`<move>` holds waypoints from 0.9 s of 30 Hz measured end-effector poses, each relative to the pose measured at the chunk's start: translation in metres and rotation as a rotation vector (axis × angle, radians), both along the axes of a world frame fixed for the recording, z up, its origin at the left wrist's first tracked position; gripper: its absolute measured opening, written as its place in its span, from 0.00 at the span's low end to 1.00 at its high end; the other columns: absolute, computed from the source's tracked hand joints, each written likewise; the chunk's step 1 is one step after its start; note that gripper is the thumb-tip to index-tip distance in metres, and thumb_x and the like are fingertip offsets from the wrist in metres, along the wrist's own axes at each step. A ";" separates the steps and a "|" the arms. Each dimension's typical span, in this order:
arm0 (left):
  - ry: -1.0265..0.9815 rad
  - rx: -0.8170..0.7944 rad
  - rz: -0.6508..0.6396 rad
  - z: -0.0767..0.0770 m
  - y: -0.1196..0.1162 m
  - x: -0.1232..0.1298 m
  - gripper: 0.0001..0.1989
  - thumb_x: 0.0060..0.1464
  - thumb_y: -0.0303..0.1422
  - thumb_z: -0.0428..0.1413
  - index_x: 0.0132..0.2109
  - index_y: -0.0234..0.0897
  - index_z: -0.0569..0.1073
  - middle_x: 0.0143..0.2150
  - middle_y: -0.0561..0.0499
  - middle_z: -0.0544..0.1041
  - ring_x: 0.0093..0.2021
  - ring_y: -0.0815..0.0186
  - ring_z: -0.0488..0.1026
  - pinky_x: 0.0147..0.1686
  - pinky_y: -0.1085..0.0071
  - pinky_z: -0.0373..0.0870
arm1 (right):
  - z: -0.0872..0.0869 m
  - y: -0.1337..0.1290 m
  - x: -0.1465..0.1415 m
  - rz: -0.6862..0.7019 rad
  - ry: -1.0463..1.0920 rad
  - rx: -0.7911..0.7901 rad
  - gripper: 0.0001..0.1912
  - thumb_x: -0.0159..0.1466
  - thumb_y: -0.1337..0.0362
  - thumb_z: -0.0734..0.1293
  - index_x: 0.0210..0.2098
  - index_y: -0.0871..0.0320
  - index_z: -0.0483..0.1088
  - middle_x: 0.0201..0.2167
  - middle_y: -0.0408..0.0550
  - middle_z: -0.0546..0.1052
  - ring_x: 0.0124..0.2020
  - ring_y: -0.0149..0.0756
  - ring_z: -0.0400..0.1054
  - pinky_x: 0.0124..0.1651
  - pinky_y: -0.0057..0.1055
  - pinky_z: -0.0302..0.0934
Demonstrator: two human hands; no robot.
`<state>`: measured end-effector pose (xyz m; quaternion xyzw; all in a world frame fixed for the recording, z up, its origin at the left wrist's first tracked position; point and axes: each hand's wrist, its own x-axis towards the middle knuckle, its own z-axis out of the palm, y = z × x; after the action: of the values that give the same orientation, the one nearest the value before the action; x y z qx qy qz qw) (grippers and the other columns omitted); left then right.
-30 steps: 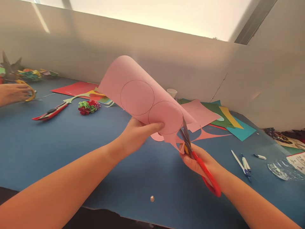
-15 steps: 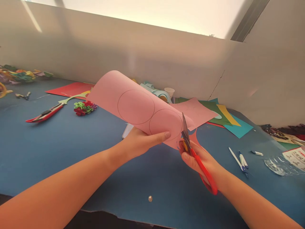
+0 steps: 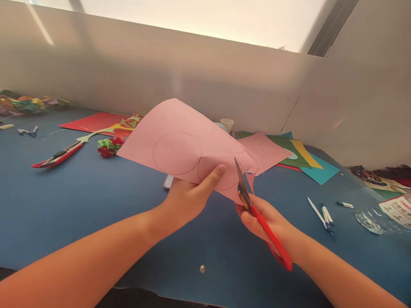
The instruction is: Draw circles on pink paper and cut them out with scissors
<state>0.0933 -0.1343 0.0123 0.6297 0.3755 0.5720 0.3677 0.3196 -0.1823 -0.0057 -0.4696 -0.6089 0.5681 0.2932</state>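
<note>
A pink paper sheet (image 3: pixel 180 124) with circles drawn on it is held up over the blue table. My left hand (image 3: pixel 189 196) pinches its lower edge, thumb on top and fingers underneath. My right hand (image 3: pixel 269 218) is closed round the red handles of a pair of scissors (image 3: pixel 266 226). The dark blades point up and to the left at the sheet's right part, beside the edge of the right-hand circle. A narrow cut strip of pink paper (image 3: pixel 251 182) hangs by the blades. The scissors' far handle loop is mostly hidden by my hand.
Red-handled pliers-like tool (image 3: pixel 61 155) and a paper flower cluster (image 3: pixel 111 146) lie left. Coloured sheets (image 3: pixel 321 169), a paper cup (image 3: pixel 227 124) and another pink sheet (image 3: pixel 268 152) are behind. Right are a pen (image 3: pixel 317 211), compass (image 3: pixel 326 216) and clear plastic (image 3: pixel 369 222). A small bead (image 3: pixel 202 269) lies in front.
The pink sheet has tilted and bent, its top corner shifting right. My left thumb has risen and pushes a crease into it. The scissors have moved slightly left and down.
</note>
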 end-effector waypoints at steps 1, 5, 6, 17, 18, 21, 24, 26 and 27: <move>0.004 0.015 0.042 -0.003 -0.002 0.001 0.14 0.67 0.47 0.65 0.51 0.46 0.85 0.53 0.51 0.87 0.59 0.60 0.81 0.63 0.67 0.78 | 0.000 -0.001 -0.001 0.000 0.006 0.000 0.34 0.64 0.28 0.71 0.41 0.53 0.65 0.36 0.42 0.60 0.34 0.35 0.51 0.34 0.32 0.53; 0.013 -0.002 0.148 -0.013 -0.008 0.004 0.19 0.62 0.49 0.68 0.52 0.42 0.85 0.54 0.46 0.86 0.61 0.55 0.80 0.66 0.62 0.77 | 0.003 -0.002 -0.002 0.033 0.023 0.014 0.33 0.66 0.29 0.69 0.39 0.53 0.62 0.36 0.43 0.59 0.35 0.35 0.50 0.34 0.33 0.50; 0.010 -0.013 0.151 -0.014 -0.009 0.005 0.19 0.61 0.49 0.68 0.51 0.42 0.85 0.55 0.46 0.86 0.62 0.54 0.79 0.66 0.61 0.77 | 0.003 -0.002 -0.002 0.037 0.025 0.016 0.33 0.66 0.29 0.68 0.39 0.53 0.62 0.37 0.43 0.59 0.35 0.35 0.50 0.34 0.33 0.50; -0.086 -0.213 -0.153 -0.001 -0.015 0.011 0.13 0.64 0.45 0.67 0.49 0.43 0.85 0.55 0.50 0.87 0.60 0.54 0.82 0.63 0.60 0.79 | -0.005 -0.002 -0.007 -0.027 0.041 0.117 0.35 0.66 0.25 0.65 0.44 0.53 0.68 0.34 0.42 0.59 0.34 0.36 0.51 0.32 0.32 0.53; -0.100 -0.220 -0.164 -0.002 -0.016 0.011 0.14 0.63 0.45 0.68 0.50 0.42 0.85 0.55 0.50 0.87 0.60 0.54 0.82 0.63 0.60 0.80 | -0.006 -0.002 -0.008 -0.046 0.041 0.123 0.36 0.66 0.25 0.64 0.44 0.53 0.68 0.34 0.42 0.59 0.34 0.36 0.52 0.32 0.32 0.52; -0.144 -0.251 -0.165 -0.006 -0.017 0.013 0.16 0.62 0.44 0.69 0.52 0.41 0.85 0.56 0.49 0.87 0.60 0.54 0.82 0.62 0.61 0.80 | -0.006 -0.003 -0.010 -0.061 0.030 0.145 0.36 0.66 0.25 0.64 0.42 0.53 0.67 0.33 0.42 0.59 0.33 0.36 0.50 0.32 0.33 0.50; -0.160 -0.254 -0.163 -0.009 -0.019 0.016 0.16 0.63 0.44 0.68 0.53 0.42 0.84 0.55 0.49 0.87 0.60 0.55 0.81 0.62 0.61 0.79 | -0.004 -0.006 -0.012 -0.033 0.048 0.162 0.34 0.68 0.27 0.63 0.41 0.53 0.65 0.33 0.40 0.56 0.32 0.34 0.47 0.32 0.33 0.47; -0.153 -0.243 -0.152 -0.009 -0.020 0.018 0.16 0.63 0.45 0.67 0.53 0.42 0.84 0.56 0.50 0.87 0.60 0.55 0.81 0.62 0.61 0.79 | -0.002 -0.007 -0.013 -0.029 0.070 0.149 0.33 0.69 0.27 0.62 0.43 0.53 0.66 0.32 0.39 0.55 0.31 0.34 0.46 0.31 0.32 0.47; -0.147 -0.237 -0.133 -0.009 -0.021 0.019 0.16 0.63 0.45 0.67 0.53 0.43 0.84 0.56 0.50 0.86 0.60 0.55 0.81 0.63 0.61 0.78 | -0.001 -0.007 -0.014 -0.029 0.075 0.145 0.34 0.69 0.27 0.62 0.44 0.53 0.67 0.32 0.39 0.55 0.30 0.33 0.46 0.31 0.32 0.48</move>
<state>0.1119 -0.1553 0.0031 0.5616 0.3700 0.5427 0.5032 0.3056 -0.1897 -0.0070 -0.4340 -0.6303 0.5354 0.3575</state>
